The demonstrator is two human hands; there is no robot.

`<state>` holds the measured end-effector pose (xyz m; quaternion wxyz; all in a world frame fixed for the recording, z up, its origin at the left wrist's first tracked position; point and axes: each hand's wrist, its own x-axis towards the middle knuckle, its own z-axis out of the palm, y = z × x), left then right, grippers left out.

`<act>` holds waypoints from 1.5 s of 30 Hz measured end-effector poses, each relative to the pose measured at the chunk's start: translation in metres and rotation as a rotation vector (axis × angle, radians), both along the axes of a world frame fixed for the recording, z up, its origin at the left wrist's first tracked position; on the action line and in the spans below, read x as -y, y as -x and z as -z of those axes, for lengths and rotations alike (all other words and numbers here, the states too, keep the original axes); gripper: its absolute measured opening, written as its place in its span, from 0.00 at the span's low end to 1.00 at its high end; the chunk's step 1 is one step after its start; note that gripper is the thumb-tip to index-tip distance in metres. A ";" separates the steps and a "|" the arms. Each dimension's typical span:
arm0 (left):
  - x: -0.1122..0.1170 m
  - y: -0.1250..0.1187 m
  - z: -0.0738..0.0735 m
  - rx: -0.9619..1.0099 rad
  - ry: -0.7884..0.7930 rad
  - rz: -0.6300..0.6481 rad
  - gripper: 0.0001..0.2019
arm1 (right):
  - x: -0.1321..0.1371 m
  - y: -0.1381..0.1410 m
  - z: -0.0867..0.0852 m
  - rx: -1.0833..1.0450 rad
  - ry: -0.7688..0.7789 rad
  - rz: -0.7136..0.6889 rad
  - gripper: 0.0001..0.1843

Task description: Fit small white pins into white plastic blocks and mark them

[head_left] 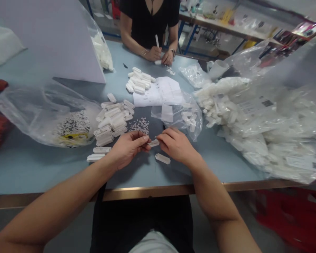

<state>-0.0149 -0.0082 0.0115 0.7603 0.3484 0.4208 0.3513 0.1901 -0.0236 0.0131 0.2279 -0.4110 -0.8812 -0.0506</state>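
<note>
Left hand (pixel 127 149): curled, pinching white connector (pixel 154 143) | Right hand (pixel 177 146): half closed, fingertips at its other end | Connector: held just above bench (pixel 42 168), both hands steadying it | Stack (pixel 110 121): within left hand's reach

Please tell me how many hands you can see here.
4. The person's left hand and right hand hold a white strip near the front of the table; the person opposite has one hand and the other hand at its far side. None seem hidden.

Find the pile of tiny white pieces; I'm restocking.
In the head view, the tiny white pieces lie just beyond the left hand, right of the stacked white blocks.
</note>
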 end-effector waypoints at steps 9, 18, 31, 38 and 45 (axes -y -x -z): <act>-0.001 0.001 0.005 -0.002 -0.015 -0.001 0.13 | -0.002 -0.010 -0.002 0.244 0.124 -0.050 0.10; -0.002 0.003 0.005 -0.005 -0.008 0.005 0.13 | 0.001 -0.006 -0.004 0.374 0.062 -0.063 0.10; -0.001 0.000 0.006 -0.012 -0.007 0.011 0.12 | 0.004 -0.002 -0.005 0.380 0.064 -0.071 0.09; -0.002 0.001 0.007 -0.032 -0.024 0.006 0.13 | 0.005 -0.002 -0.004 0.355 0.057 -0.052 0.09; 0.000 -0.001 0.002 -0.032 -0.008 0.008 0.14 | 0.007 0.000 -0.008 0.416 0.032 -0.058 0.09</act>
